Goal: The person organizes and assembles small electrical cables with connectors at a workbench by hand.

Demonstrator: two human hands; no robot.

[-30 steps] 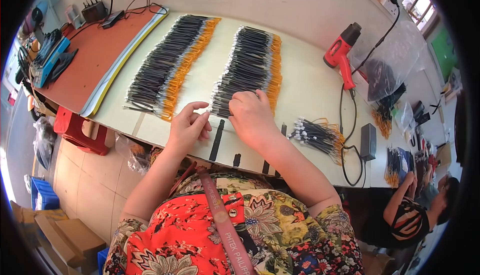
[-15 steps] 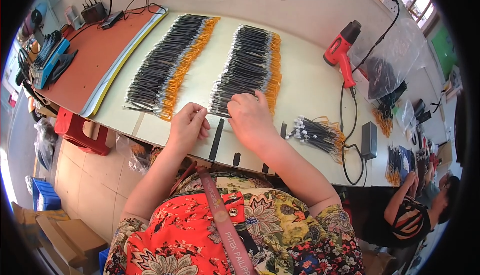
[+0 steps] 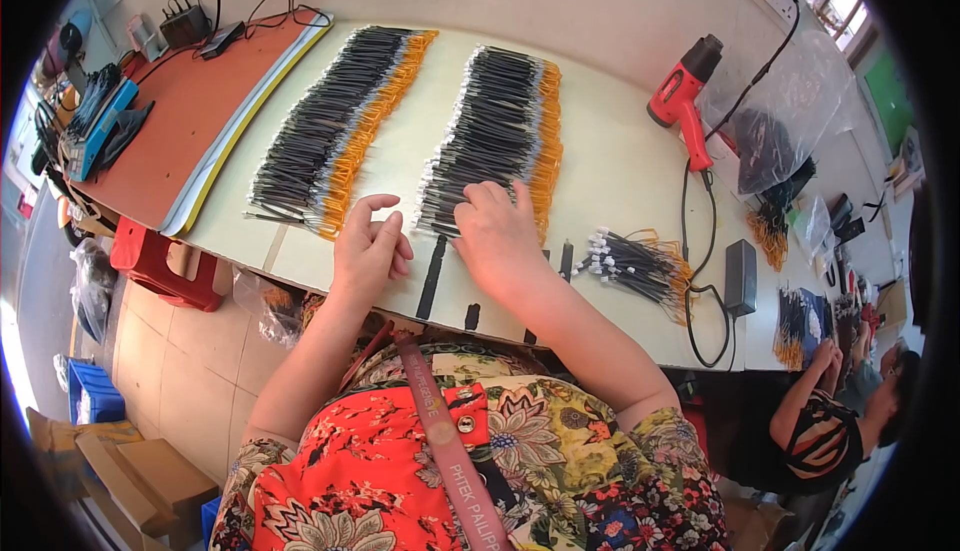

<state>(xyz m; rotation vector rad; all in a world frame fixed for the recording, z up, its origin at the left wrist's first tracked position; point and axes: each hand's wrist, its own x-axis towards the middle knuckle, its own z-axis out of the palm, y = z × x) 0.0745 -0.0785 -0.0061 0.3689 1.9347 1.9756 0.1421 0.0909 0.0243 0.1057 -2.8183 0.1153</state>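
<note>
Two hands apart on tabletop: right hand fingers pressing black-orange wire row; left hand loosely curled, empty.

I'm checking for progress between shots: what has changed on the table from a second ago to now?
Very little. The right hand stays on the near end of the right row of wires; the left hand stays beside it, thumb now lifted. The left row, loose bundle and heat gun are unmoved.

Cream table with wire rows
</note>
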